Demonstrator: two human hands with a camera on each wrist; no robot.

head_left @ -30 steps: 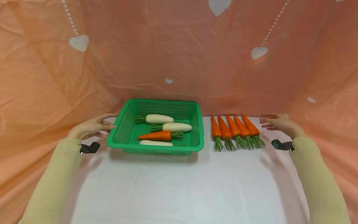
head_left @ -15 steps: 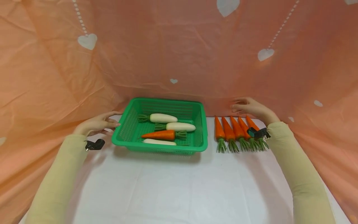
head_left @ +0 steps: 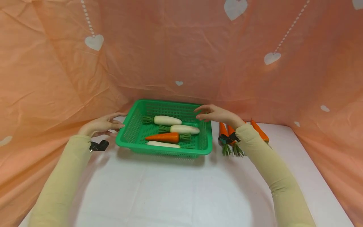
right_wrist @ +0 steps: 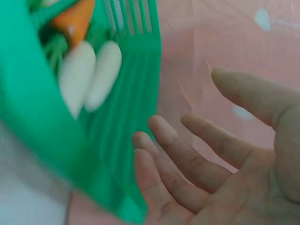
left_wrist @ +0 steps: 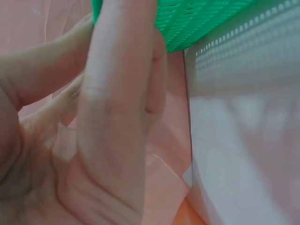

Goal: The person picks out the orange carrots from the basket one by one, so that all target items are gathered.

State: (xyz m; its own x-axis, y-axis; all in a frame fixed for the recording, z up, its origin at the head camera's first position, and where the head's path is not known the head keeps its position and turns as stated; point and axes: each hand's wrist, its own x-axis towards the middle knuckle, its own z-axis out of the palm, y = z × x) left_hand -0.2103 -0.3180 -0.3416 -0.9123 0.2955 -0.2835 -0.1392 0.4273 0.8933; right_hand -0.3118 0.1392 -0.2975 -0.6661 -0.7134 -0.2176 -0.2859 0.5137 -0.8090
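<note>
Right hand (head_left: 216, 114) hovers open-fingered over green basket (head_left: 133, 134); left hand (head_left: 100, 125) rests open beside its rim

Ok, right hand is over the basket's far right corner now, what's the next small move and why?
Probably lower the right hand onto the green basket's right rim. Its fingers are spread and hold nothing, hovering just above that corner, while the left hand already rests at the left rim. In the basket the orange carrot lies among three white radishes.
</note>
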